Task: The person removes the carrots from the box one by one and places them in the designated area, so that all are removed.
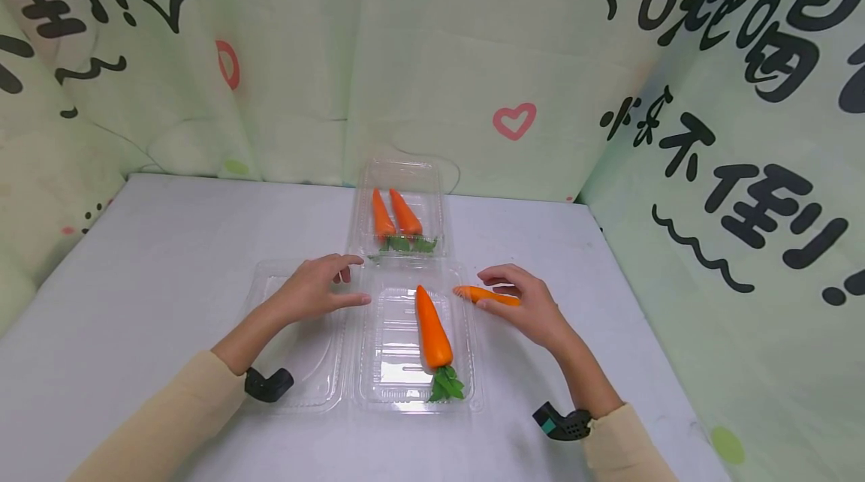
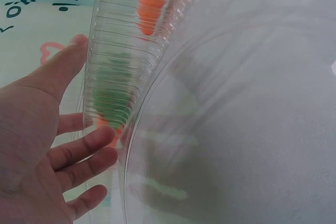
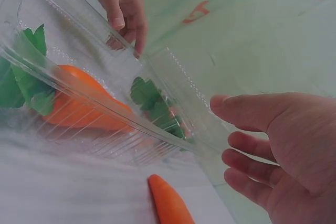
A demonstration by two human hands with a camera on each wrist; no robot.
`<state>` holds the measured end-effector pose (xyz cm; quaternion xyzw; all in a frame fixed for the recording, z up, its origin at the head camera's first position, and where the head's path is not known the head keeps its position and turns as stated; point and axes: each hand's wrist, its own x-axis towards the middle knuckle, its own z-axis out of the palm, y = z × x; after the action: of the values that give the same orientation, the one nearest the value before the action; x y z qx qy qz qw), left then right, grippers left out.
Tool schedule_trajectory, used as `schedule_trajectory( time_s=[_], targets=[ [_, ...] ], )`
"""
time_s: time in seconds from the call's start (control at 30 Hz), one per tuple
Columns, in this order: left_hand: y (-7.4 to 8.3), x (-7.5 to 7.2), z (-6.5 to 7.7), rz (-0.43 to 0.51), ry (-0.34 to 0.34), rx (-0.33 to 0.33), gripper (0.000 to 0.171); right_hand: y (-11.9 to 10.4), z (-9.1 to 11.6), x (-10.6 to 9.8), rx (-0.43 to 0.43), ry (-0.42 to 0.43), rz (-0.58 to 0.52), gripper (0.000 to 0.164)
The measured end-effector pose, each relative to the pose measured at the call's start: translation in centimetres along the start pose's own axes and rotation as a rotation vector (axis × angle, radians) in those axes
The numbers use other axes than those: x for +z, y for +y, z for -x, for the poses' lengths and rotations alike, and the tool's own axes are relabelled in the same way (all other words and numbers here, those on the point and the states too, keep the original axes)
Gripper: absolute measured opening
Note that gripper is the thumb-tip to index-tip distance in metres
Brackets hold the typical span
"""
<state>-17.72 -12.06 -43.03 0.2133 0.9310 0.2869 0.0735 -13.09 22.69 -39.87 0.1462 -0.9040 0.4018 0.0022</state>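
Note:
A transparent plastic box (image 1: 395,388) lies with its lid (image 1: 297,384) folded out to the left. Inside it, on the right side, is a carrot (image 1: 432,328) with green leaves toward the front. My left hand (image 1: 324,287) is at the box's back left corner, fingers relaxed and holding nothing; whether the fingertips touch the wall I cannot tell. Another carrot (image 3: 170,203) lies on the table just right of the box. Over it hovers my right hand (image 1: 516,302), fingers loosely bent and apart from the carrot in the right wrist view. That carrot's thick end is hidden.
Behind the box stands a second transparent box (image 1: 432,197) holding two carrots (image 1: 399,215) with their leaves toward me. Both boxes are on a white table (image 1: 169,264). Pale green printed curtains (image 1: 432,54) enclose the table at the back and sides.

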Motion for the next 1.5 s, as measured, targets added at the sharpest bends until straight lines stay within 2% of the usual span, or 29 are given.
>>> schedule_trajectory(
  time_s=[0.47,1.0,1.5],
  targets=[
    [-0.1,0.2,0.0,-0.008,0.013,0.001,0.071,-0.6,-0.1,0.4,0.009,-0.017,0.024,0.039],
    [-0.2,0.2,0.0,-0.009,0.007,-0.001,0.071,-1.1,-0.3,0.9,0.02,-0.05,-0.01,0.038],
    [-0.3,0.2,-0.1,-0.009,0.007,0.0,0.071,-1.5,-0.6,1.5,-0.003,-0.07,-0.031,0.037]
  ],
)
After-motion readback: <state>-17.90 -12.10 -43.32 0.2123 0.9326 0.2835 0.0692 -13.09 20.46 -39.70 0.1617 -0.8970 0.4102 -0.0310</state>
